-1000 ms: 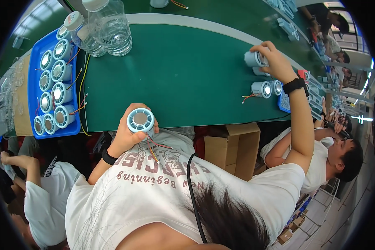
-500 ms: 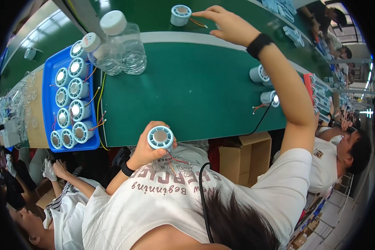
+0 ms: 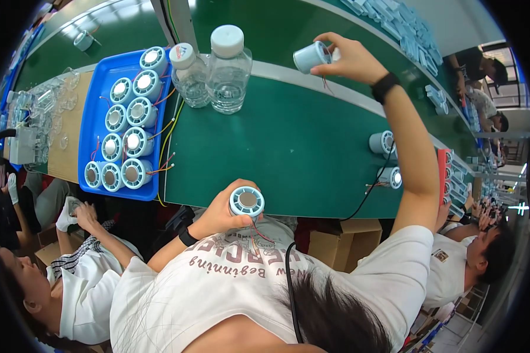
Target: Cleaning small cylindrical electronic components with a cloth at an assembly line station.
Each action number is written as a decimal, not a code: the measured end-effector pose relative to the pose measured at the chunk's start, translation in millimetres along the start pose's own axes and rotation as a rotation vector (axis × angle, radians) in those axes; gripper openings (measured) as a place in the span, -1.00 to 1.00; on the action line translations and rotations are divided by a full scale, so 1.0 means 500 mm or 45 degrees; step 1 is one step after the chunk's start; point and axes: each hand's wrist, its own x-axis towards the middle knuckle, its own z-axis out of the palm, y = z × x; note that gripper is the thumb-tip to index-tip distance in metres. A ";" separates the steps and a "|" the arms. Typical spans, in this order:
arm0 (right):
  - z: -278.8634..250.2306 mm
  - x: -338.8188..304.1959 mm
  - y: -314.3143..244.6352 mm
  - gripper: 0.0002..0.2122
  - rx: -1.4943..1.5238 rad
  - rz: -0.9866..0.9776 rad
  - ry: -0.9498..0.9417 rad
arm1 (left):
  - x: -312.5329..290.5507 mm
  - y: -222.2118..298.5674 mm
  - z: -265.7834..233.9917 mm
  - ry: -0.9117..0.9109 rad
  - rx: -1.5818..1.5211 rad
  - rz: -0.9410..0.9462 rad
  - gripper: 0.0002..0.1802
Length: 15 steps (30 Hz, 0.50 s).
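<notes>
The workroom (image 3: 521,144) runs off to the right of both hands, with a bright lamp (image 3: 519,207) at its far side. The green table (image 3: 241,156) spreads between and below the hands, bordered by a pale strip (image 3: 303,81), with another green surface (image 3: 259,26) past it. One worker (image 3: 91,276) sits left of the left hand, another (image 3: 456,265) beyond the right elbow. Left of the left hand, a blue tray (image 3: 100,82) carries light blue cylinders (image 3: 140,112) in rough columns, discs facing up. An open carton (image 3: 341,246) sits below the table edge, right of the left hand. Pale blue parts (image 3: 403,29) lie heaped beyond the right hand; two clear bottles (image 3: 228,70) stand to its left.

The left hand (image 3: 221,209) is curled around a cylinder (image 3: 247,202) at the table's near edge; its vented, disc-centred face points up, its long axis roughly toward the head. The right hand (image 3: 350,59) pinches a second cylinder (image 3: 310,57) over the pale strip, fingers partly spread to its width; its long axis runs sideways, slightly tilted, the free end pointing left. Thin wires (image 3: 327,86) hang by those fingertips.
</notes>
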 end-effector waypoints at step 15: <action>-0.039 -0.409 -0.200 -0.45 0.394 -0.594 0.029 | 0.027 0.002 0.012 0.000 0.031 0.002 -0.12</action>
